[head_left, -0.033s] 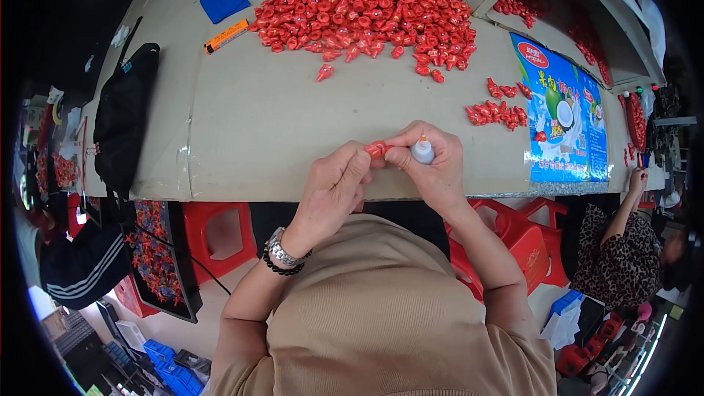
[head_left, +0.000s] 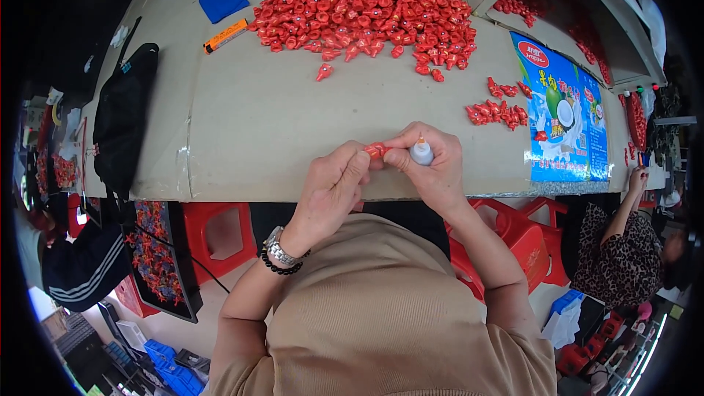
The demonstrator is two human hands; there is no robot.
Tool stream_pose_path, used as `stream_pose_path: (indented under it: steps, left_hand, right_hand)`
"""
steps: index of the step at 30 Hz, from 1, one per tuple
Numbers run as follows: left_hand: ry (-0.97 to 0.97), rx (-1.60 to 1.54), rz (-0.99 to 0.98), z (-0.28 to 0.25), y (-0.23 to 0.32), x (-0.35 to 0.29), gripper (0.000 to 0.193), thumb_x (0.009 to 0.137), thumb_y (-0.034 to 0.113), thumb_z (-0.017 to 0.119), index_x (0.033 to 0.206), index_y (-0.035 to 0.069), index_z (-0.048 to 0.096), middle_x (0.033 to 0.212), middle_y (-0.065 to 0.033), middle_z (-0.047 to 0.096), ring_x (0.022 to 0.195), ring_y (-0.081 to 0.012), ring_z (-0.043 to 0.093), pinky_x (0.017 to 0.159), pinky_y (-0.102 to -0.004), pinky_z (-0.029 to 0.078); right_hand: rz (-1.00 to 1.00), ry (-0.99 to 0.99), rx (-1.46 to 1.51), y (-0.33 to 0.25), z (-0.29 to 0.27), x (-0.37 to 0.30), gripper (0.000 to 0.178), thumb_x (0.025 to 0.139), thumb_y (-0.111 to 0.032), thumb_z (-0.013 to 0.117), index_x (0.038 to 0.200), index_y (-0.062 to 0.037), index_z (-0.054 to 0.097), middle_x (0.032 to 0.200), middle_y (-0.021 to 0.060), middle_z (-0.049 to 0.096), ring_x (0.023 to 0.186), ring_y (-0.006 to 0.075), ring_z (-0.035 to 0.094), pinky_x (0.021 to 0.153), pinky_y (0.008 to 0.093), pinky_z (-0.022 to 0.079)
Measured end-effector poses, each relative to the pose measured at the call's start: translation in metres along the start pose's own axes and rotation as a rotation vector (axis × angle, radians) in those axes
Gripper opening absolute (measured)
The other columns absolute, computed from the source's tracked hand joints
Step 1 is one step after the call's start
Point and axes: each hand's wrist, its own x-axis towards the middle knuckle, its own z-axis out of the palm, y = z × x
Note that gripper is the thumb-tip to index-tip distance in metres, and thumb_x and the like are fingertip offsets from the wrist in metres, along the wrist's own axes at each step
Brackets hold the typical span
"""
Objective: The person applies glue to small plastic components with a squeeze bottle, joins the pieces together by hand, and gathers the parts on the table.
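My L hand [head_left: 331,182] & R hand [head_left: 441,170] both pinch the red pc [head_left: 375,151] over table [head_left: 257,125] near side, R also gripping sm bottle [head_left: 422,152]; prob mid-press, next move needs steady fingers, bottle clear.

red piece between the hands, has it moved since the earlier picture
No, no clear shift either way: the red piece keeps its place left of the blue poster on the table.

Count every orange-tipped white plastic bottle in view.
1: the orange-tipped white plastic bottle is held in the right hand, beside a small glossy red piece. Others may be hidden in the dim, cluttered margins.
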Motion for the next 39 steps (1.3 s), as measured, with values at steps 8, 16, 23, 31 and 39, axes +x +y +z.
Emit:
stream_pose_path:
  steps: [8, 16, 23, 31, 39]
  left_hand:
    - [0.036, 0.246, 0.122, 0.001, 0.000, 0.005, 0.024, 0.097, 0.016, 0.046, 0.086, -0.004, 0.054, 0.069, -0.0132, 0.058, 0.057, -0.0221, 0.056, 0.047, -0.0304, 0.041]
    - [0.035, 0.331, 0.241, -0.001, -0.002, 0.011, 0.016, 0.092, 0.005, 0.049, 0.079, -0.003, 0.048, 0.062, -0.0179, 0.048, 0.055, -0.0343, 0.049, 0.051, -0.0371, 0.040]
    - [-0.006, 0.378, 0.230, -0.004, -0.005, 0.015, 0.018, 0.091, 0.003, 0.050, 0.075, -0.003, 0.045, 0.062, -0.0182, 0.045, 0.054, -0.0348, 0.046, 0.050, -0.0371, 0.038]
    - [0.034, 0.314, 0.205, 0.001, 0.000, 0.014, 0.015, 0.093, 0.006, 0.050, 0.080, -0.003, 0.051, 0.063, -0.0173, 0.048, 0.054, -0.0321, 0.049, 0.051, -0.0354, 0.040]
    - [-0.005, 0.059, -0.021, 0.003, 0.005, 0.002, 0.031, 0.100, 0.025, 0.043, 0.091, -0.001, 0.056, 0.067, -0.0014, 0.052, 0.044, -0.0038, 0.041, 0.040, -0.0192, 0.031]
  right_hand:
    - [-0.126, -0.075, -0.295, 0.007, -0.004, -0.001, 0.011, 0.075, 0.001, 0.072, 0.077, 0.0006, 0.061, 0.069, 0.0051, 0.062, 0.062, 0.0109, 0.058, 0.056, 0.0249, 0.045]
    - [-0.151, -0.103, -0.226, 0.012, -0.003, 0.002, 0.017, 0.073, -0.004, 0.075, 0.075, 0.0009, 0.059, 0.070, 0.0114, 0.062, 0.061, 0.0212, 0.061, 0.056, 0.0297, 0.047]
    - [-0.208, -0.141, -0.236, 0.012, -0.004, 0.006, 0.017, 0.071, 0.000, 0.075, 0.075, 0.0009, 0.059, 0.070, 0.0112, 0.062, 0.062, 0.0211, 0.062, 0.055, 0.0298, 0.048]
    - [-0.192, -0.126, -0.225, 0.015, -0.005, 0.006, 0.014, 0.074, 0.001, 0.074, 0.081, 0.0009, 0.061, 0.075, 0.0093, 0.065, 0.066, 0.0162, 0.062, 0.059, 0.0269, 0.048]
    - [-0.172, -0.023, -0.178, 0.009, -0.002, -0.003, 0.009, 0.080, -0.004, 0.070, 0.084, 0.0013, 0.065, 0.075, 0.0082, 0.065, 0.070, 0.0128, 0.063, 0.062, 0.0269, 0.050]
